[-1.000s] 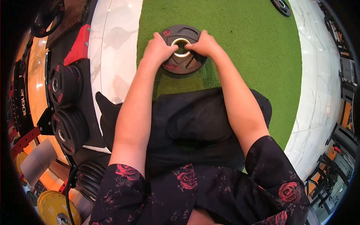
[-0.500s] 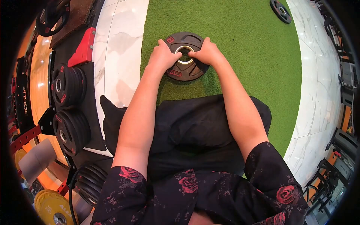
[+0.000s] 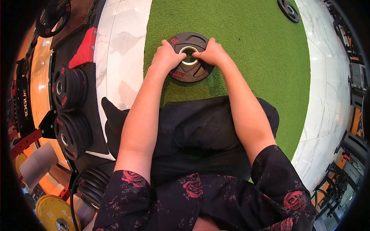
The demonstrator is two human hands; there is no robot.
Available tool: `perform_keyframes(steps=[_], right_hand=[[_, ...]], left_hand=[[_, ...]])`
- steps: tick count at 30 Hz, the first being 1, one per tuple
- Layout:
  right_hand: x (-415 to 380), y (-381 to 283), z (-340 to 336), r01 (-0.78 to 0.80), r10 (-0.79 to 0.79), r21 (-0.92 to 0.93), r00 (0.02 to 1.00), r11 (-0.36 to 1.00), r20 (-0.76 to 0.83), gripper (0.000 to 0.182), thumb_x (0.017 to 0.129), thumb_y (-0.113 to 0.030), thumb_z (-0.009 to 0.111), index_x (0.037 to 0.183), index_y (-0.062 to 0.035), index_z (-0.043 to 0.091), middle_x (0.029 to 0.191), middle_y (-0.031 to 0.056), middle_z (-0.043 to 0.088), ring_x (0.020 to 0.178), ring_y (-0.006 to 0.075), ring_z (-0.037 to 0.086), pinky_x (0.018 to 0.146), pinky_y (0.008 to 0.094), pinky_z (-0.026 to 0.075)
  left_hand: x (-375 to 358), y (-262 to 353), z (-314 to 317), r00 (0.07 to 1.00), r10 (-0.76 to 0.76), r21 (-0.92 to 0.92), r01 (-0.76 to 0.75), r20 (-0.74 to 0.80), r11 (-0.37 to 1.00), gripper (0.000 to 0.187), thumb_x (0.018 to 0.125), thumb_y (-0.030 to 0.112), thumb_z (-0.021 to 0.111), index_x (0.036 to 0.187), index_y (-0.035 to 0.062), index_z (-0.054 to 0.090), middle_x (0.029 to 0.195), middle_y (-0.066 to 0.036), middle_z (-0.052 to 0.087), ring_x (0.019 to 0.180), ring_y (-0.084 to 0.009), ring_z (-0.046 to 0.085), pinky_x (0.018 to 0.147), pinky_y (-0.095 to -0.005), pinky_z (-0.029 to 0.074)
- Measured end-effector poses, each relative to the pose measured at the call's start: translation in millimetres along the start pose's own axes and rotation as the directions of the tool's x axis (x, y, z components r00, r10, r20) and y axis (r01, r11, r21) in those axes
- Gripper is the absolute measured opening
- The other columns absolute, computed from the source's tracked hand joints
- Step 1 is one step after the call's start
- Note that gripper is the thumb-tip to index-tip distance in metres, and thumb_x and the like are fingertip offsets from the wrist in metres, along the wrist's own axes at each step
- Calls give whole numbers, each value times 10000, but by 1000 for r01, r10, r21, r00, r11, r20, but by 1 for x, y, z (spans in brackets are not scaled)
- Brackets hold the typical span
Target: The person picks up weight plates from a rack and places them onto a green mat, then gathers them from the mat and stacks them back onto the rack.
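Out in front of me, over the green turf (image 3: pixel 258 69), is a black weight plate (image 3: pixel 190 75) with red markings and a metal-ringed centre hole. My left hand (image 3: pixel 165 56) is closed on its left side, the thumb reaching to the ring. On the opposite side my right hand (image 3: pixel 212 52) grips it the same way, with its thumb at the hole's edge. The fingers of both hands curl around the outer rim and are partly hidden behind it. Between the hands and my body, my legs in black trousers (image 3: pixel 204 131) are folded.
Another weight plate (image 3: pixel 289 10) lies on the turf at the far right. Stacked black plates (image 3: pixel 67 87) stand on a dark mat to the left, near a red metal bracket (image 3: pixel 84 50). A yellow plate (image 3: pixel 52 213) is at lower left. White marble floor (image 3: pixel 125 50) borders the turf.
Almost nothing differs. The plate and both hands appear shifted very slightly up and left, along with much of the surroundings; the grip is the same.
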State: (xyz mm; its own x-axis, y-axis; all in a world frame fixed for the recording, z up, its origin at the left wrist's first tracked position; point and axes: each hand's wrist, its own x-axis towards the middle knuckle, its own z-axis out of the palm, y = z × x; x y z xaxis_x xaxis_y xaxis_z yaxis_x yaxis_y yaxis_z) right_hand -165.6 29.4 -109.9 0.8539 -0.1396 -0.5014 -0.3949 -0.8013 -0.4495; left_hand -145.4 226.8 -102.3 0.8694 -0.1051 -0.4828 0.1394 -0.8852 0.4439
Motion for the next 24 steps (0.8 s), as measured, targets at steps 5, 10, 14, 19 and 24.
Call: perform_keyframes(steps=[5, 10, 14, 19, 24], right_hand=[[1, 0, 2, 2, -2, 1, 1000, 1000, 3, 1075, 723, -459, 908, 1411, 178, 382, 1315, 363, 616, 1218, 438, 648, 993, 454, 568], [2, 1, 5, 2, -2, 2, 999, 1000, -39, 987, 700, -495, 909, 1304, 160, 483, 1262, 352, 646, 1183, 432, 663, 979, 449, 564], [2, 1, 6, 5, -5, 4, 999, 1000, -43, 988, 702, -492, 909, 1306, 161, 480, 1260, 352, 648, 1178, 432, 667, 974, 448, 567], [-3, -4, 4, 29, -31, -18, 993, 999, -111, 961, 715, -465, 902, 1300, 159, 464, 1211, 350, 669, 1149, 445, 679, 956, 455, 575], [-8, -17, -5, 42, -40, 4, 982, 999, -182, 1012, 731, -471, 883, 1390, 115, 386, 1217, 329, 676, 1138, 436, 688, 939, 485, 583]], left_hand=[[2, -2, 1, 1000, -6, 9, 6, -6, 1000, 957, 783, 425, 848, 1405, -126, 373, 1285, -326, 637, 1167, -407, 680, 972, -446, 580], [0, -3, 2, 1000, 6, -12, -6, -18, 1000, 911, 782, 418, 839, 1361, -133, 403, 1249, -338, 649, 1156, -412, 682, 962, -443, 580], [0, -4, 2, 999, 12, -20, -13, -36, 1000, 863, 777, 411, 834, 1314, -135, 437, 1209, -352, 662, 1144, -417, 686, 946, -442, 581], [4, -5, 1, 998, 24, -13, -25, -60, 1000, 916, 771, 428, 846, 1357, -125, 410, 1231, -331, 660, 1133, -412, 692, 941, -443, 587], [-2, 2, -15, 985, 12, -14, -14, -171, 1000, 863, 752, 461, 858, 1298, -76, 461, 1213, -285, 684, 1091, -392, 711, 905, -455, 597]])
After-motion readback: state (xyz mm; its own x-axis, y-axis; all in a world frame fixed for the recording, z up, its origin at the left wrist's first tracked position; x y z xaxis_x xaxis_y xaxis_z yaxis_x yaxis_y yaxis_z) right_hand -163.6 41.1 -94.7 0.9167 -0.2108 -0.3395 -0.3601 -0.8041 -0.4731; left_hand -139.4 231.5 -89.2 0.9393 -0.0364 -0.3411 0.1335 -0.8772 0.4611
